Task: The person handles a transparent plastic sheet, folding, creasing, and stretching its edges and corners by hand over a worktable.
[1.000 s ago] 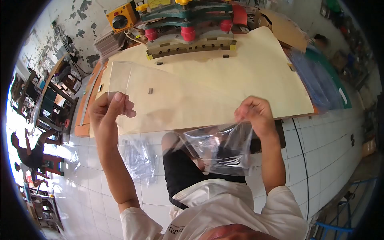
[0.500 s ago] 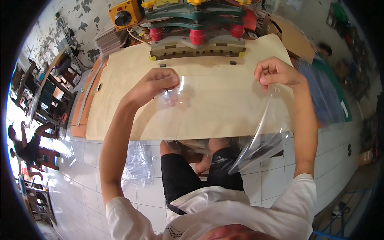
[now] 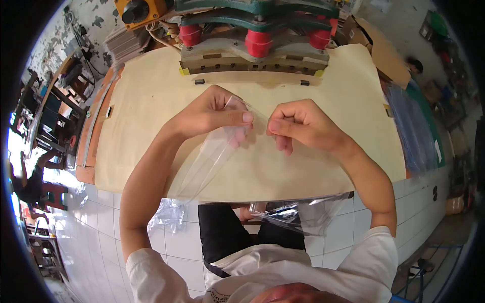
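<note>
A clear plastic sheet [image 3: 209, 156] hangs over the tan board [image 3: 136, 146] and past its front edge. My left hand [image 3: 220, 113] pinches the sheet's upper edge between thumb and fingers. Close to its right, my right hand [image 3: 298, 126] is closed, thumb against forefinger, at the sheet's other upper part. The two hands are a small gap apart, above the middle of the board. Part of the film [image 3: 303, 214] droops over my lap, folded and shiny.
A green press with red cylinders [image 3: 258, 43] stands behind the board. A yellow control box [image 3: 136, 12] is at the back left, cardboard [image 3: 381, 53] at the back right. Plastic sheets [image 3: 414, 129] lie right. A person [image 3: 33, 179] sits at far left.
My right hand has moved left, close to my left hand, which shifted slightly right. The sheet, stretched wide before, is now gathered and folded. The view has shifted a little nearer the press.
</note>
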Demonstrator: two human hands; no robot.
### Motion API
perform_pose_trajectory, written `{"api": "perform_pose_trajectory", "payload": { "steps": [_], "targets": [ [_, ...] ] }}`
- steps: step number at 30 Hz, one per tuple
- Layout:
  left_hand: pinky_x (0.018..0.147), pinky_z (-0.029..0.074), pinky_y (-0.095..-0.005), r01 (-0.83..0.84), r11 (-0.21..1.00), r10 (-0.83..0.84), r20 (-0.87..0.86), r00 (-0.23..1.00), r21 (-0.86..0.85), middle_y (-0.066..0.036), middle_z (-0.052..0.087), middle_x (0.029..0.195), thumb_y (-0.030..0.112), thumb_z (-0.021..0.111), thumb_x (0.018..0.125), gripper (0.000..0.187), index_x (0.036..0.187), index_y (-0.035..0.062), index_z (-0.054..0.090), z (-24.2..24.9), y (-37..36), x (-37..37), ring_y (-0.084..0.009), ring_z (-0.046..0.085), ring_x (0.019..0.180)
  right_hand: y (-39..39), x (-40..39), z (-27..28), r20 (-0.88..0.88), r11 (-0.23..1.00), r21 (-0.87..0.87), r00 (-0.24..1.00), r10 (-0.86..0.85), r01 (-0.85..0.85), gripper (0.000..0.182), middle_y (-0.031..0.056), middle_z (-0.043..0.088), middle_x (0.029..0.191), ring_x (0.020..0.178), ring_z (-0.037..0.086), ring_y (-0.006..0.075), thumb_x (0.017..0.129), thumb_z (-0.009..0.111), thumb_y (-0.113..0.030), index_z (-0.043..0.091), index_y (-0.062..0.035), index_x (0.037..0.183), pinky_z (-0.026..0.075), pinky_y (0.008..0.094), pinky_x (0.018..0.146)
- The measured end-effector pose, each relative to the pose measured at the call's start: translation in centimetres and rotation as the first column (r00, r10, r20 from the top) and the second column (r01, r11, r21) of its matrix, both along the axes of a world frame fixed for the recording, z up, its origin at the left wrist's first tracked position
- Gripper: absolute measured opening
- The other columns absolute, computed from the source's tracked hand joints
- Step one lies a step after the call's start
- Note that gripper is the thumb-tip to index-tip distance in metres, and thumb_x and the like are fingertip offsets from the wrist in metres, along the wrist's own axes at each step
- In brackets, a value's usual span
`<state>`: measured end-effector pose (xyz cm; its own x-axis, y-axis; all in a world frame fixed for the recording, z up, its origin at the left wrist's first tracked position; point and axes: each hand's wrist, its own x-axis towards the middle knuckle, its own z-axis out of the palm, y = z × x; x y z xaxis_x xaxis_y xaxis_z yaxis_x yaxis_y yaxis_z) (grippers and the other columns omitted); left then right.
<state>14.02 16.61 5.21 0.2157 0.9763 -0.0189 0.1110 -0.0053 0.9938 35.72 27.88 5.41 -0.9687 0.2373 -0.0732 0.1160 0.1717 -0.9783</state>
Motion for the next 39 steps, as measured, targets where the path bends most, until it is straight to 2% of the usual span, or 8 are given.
{"api": "perform_pose_trajectory", "payload": {
  "steps": [5,14,17,19,22,29,31,39],
  "targets": [
    [0.055,0.048,-0.0252,0.039,0.998,-0.038,0.041,0.998,-0.039,-0.013,0.066,0.069,0.012,0.063,0.087,0.019,0.082,-0.0059,0.066,-0.4,0.0,0.0,-0.0165,0.064,0.059,0.3,0.4,-2.0,-0.084,0.988,-0.154,0.996,0.006,-0.019,0.023,0.0058,0.061,0.071,0.061,0.059,0.0110,0.094,0.054,-0.016,0.060,0.0047,0.086,0.047,0.0241,0.056],
    [0.051,0.042,-0.0247,-0.025,0.999,0.022,0.106,0.994,0.027,-0.007,0.062,0.060,0.011,0.064,0.087,0.022,0.073,-0.0045,0.064,-0.9,-0.5,1.6,-0.0114,0.057,0.053,0.5,1.6,-2.0,-0.108,0.997,-0.075,0.994,-0.005,-0.003,0.017,0.0045,0.061,0.074,0.062,0.058,0.0082,0.092,0.055,-0.013,0.059,0.0025,0.086,0.046,0.0236,0.053],
    [0.050,0.043,-0.0250,-0.026,0.999,0.023,0.125,0.992,0.021,-0.007,0.060,0.058,0.011,0.063,0.088,0.022,0.072,-0.0047,0.064,-1.2,-0.4,1.9,-0.0118,0.057,0.052,-0.1,1.2,-2.1,-0.128,0.993,-0.058,0.985,-0.112,0.105,0.013,0.0036,0.061,0.077,0.062,0.057,0.0073,0.088,0.059,-0.011,0.059,0.0007,0.095,0.046,0.0223,0.054],
    [0.049,0.043,-0.0254,-0.019,0.999,0.015,0.107,0.994,0.042,-0.007,0.059,0.056,0.009,0.062,0.088,0.021,0.073,-0.0049,0.064,-1.4,-0.4,2.1,-0.0124,0.056,0.050,-0.2,1.0,-2.3,-0.257,0.989,-0.019,0.955,-0.146,0.146,0.021,0.0028,0.061,0.079,0.062,0.057,0.0062,0.084,0.062,-0.007,0.059,-0.0011,0.104,0.046,0.0208,0.056],
    [0.048,0.044,-0.0258,-0.011,0.999,0.005,0.130,0.991,0.040,-0.007,0.059,0.055,0.008,0.062,0.087,0.020,0.073,-0.0051,0.064,-1.4,-0.4,2.2,-0.0132,0.056,0.049,-0.7,1.2,-1.8,-0.263,0.984,0.010,0.950,-0.168,0.177,0.028,0.0030,0.062,0.079,0.064,0.056,0.0051,0.082,0.064,-0.003,0.060,-0.0020,0.109,0.045,0.0199,0.057],
    [0.047,0.044,-0.0260,-0.030,0.998,0.020,0.173,0.985,0.052,-0.008,0.059,0.056,0.008,0.063,0.088,0.020,0.073,-0.0056,0.064,-1.5,-0.6,2.4,-0.0136,0.056,0.049,-0.3,1.3,-2.2,-0.310,0.981,0.126,0.945,-0.100,0.145,0.030,0.0056,0.061,0.080,0.071,0.061,0.0101,0.081,0.064,-0.001,0.058,0.0010,0.110,0.049,0.0209,0.053],
    [0.047,0.043,-0.0258,-0.017,0.997,0.004,0.177,0.984,0.071,-0.008,0.059,0.056,0.009,0.063,0.088,0.021,0.073,-0.0058,0.063,-1.6,-0.5,2.3,-0.0137,0.056,0.049,-0.4,1.3,-2.4,-0.347,0.981,0.081,0.927,-0.140,0.179,0.031,0.0025,0.063,0.078,0.065,0.056,0.0040,0.080,0.066,-0.002,0.061,-0.0025,0.111,0.045,0.0188,0.058],
    [0.047,0.043,-0.0257,-0.008,0.998,-0.002,0.150,0.989,0.065,-0.008,0.059,0.056,0.009,0.061,0.089,0.022,0.073,-0.0061,0.063,-1.3,-0.6,2.3,-0.0138,0.056,0.049,-0.3,1.3,-2.7,-0.379,0.979,0.099,0.916,-0.131,0.180,0.030,0.0024,0.063,0.078,0.063,0.055,0.0038,0.080,0.067,-0.001,0.062,-0.0034,0.110,0.044,0.0186,0.057]
  ]
}}
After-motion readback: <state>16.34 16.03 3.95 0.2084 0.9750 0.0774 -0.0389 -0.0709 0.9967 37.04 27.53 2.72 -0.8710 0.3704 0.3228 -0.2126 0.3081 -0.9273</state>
